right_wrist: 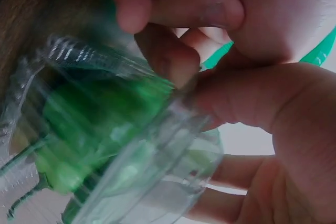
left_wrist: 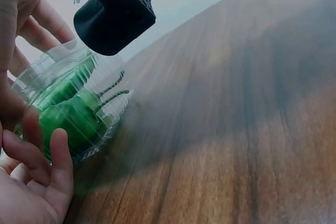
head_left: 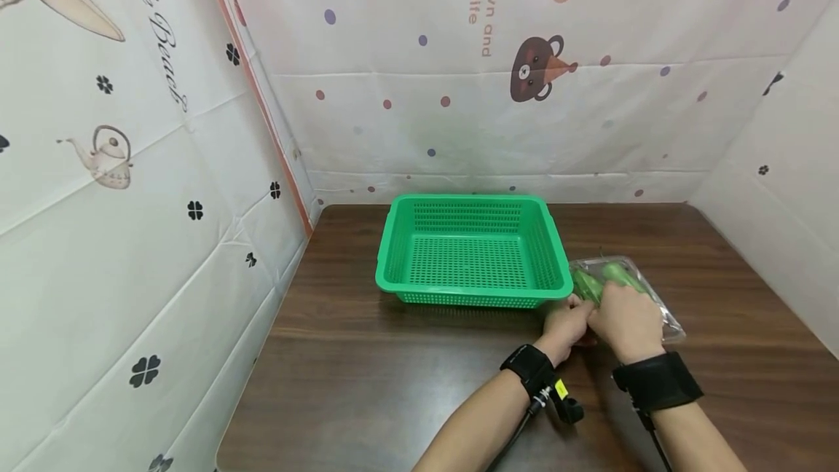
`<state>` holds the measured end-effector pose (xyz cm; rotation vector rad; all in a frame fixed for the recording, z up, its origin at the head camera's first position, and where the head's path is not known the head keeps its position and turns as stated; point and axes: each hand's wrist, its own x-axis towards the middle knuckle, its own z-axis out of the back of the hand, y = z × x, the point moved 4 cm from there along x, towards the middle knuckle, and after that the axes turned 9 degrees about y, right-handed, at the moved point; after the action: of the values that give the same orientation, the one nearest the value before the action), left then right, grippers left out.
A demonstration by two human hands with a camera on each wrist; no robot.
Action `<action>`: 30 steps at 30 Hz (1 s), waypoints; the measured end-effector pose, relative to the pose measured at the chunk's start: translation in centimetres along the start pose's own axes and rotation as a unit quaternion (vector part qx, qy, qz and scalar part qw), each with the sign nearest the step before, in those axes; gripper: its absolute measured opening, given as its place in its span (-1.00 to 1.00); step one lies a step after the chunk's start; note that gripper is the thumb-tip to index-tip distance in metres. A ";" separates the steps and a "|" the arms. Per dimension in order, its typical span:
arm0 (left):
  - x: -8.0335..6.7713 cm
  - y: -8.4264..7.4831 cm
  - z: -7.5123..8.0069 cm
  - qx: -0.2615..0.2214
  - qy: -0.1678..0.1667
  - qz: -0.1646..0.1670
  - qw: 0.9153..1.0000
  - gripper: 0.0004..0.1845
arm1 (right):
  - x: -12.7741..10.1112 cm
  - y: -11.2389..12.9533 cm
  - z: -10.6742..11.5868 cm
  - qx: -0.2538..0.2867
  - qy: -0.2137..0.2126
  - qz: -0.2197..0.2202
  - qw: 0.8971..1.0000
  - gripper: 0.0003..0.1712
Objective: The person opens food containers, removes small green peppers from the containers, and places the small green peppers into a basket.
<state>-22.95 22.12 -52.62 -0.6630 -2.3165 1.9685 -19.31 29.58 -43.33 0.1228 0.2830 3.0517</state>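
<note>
Two hands at a clear plastic box [head_left: 629, 290] of green vegetables [head_left: 599, 281], lying on a dark wooden table [head_left: 406, 377] just right of a green basket [head_left: 470, 250]. The box sits near the basket's near-right corner — whether it touches the rim cannot be told. Left hand [head_left: 567, 326]: fingers [left_wrist: 62, 153] curled against the box's near end. Right hand [head_left: 625, 320]: laid over the box, fingers [right_wrist: 173, 6] and thumb closed round its edge — the wrist view shows the grip. Printed sheets [head_left: 131, 166] wall the table.
</note>
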 end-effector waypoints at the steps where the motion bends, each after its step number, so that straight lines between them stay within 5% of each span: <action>1: 0.0 0.0 0.1 0.001 -0.002 0.000 1.000 -0.65 | 0.0 0.1 0.0 -0.002 -0.005 0.002 1.000 -0.54; 11: -0.1 0.0 0.2 0.011 0.000 -0.002 1.000 -0.68 | -0.3 0.8 -0.1 -0.007 -0.029 0.022 0.999 -0.54; 24: 0.2 0.0 0.4 0.024 0.014 -0.007 1.000 -0.68 | 0.2 0.3 0.6 -0.021 0.006 0.058 0.998 -0.43; 30: 0.4 0.3 0.2 0.010 0.033 0.005 0.999 -0.73 | 0.0 -0.1 0.4 -0.008 0.028 0.038 0.999 -0.45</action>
<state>-23.24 22.05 -53.06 -0.7270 -2.2570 1.9417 -19.25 29.72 -42.92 0.0477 0.2649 3.1365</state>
